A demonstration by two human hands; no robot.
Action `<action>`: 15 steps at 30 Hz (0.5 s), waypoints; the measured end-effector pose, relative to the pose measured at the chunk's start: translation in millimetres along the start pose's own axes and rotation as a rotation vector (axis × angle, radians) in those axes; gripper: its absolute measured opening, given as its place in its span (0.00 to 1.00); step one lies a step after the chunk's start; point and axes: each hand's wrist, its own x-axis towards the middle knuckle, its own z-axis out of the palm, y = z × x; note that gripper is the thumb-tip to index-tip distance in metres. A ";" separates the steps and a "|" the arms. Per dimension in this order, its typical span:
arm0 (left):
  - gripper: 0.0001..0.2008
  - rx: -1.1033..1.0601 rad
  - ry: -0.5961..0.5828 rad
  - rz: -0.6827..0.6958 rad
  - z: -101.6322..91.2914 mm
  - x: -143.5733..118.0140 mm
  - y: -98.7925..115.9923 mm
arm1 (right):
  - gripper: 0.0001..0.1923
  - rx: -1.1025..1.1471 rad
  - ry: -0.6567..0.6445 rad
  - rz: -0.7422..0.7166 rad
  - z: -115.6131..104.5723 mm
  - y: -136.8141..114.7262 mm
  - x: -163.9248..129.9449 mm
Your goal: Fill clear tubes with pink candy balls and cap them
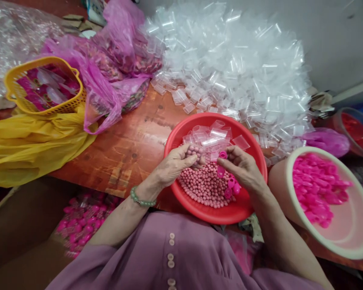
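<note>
Red plastic forms the wide basin [214,218] on the tabletop [133,137], and both hands work above it. The left hand [176,162] has its grip closed around a bead-filled clear piece [196,156], which sits between the thumb and the fingers, over the far left part of the loose beads [204,187]. Just to the right, the grip of the right hand [243,166] is narrow, thumb and fingertips pinching a bright pink cap [222,155] that sticks out on the side facing the left hand. Cap and clear piece are near each other, apart by a small gap. Below the right hand are more small pink pieces [231,183]; whether they hang from its fingers or lie on the beads, I cannot tell. Clear sleeves [211,135] lie toward the basin's far side, beyond both hands. Right of the basin, a pale bucket [355,241] tilts toward the person and holds many pink caps [316,185]. Behind, a large heap of clear plastic [236,60] covers the tabletop. Green beads make up a bracelet [142,201] on the left wrist.
</note>
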 end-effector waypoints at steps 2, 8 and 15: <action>0.15 0.025 0.011 -0.019 1.6 -0.7 0.5 | 0.14 0.272 0.067 0.086 0.6 -10.8 -0.2; 0.14 0.079 0.098 -0.052 11.0 -4.5 6.1 | 0.18 0.662 0.180 0.098 12.8 -29.9 13.3; 0.17 0.184 0.230 0.000 15.4 -2.2 3.8 | 0.09 0.437 0.172 -0.027 40.8 -23.2 13.4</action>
